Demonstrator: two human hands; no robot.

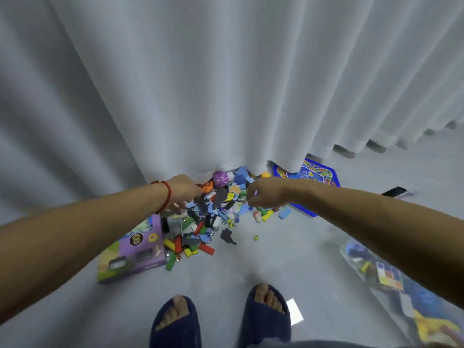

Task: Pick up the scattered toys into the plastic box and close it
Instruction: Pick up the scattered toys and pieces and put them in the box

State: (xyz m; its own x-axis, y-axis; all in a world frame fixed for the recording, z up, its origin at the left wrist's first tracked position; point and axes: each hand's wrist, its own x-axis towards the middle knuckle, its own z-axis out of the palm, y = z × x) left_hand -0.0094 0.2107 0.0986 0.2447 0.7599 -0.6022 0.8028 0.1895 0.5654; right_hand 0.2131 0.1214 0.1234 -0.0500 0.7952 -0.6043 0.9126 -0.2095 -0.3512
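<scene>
toys (200, 219) lie in a loose heap on the pale, smooth floor (251, 262), pushed against the hem of a white pleated curtain (226, 84) at the far side. most are small and hard-edged: red, green and yellow rectangular blocks, flat blue and dark grey foam-like pieces cut in irregular shapes, and a few glassy marbles. a round purple ball (220, 178) with white lines sits at the far edge of the heap, touching the curtain hem.

left hand (182, 189), with a red cord bracelet (167, 194) at the wrist, reaches down into the far left of the heap; its fingers curl downward among the pieces, and whether they are clamped on anything i cannot tell. right hand (266, 194) hangs over the far right of the heap with fingers bent loosely inward, apart from the thumb; what it grips, if anything, is not clear.

purple cardboard box (133, 247), flat and printed with small pictures, lies at the left of the heap, partly under the blocks; its writing is too blurred to read. blue board (316, 177) with a coloured winding track lies at the far right, half under the curtain, its lettering unreadable. clear plastic box (391, 280) stands at the near right, partly behind the right forearm, with coloured pieces and a checked cube showing through its wall. dark blue slippers (221, 320) are on the feet at the near edge.
</scene>
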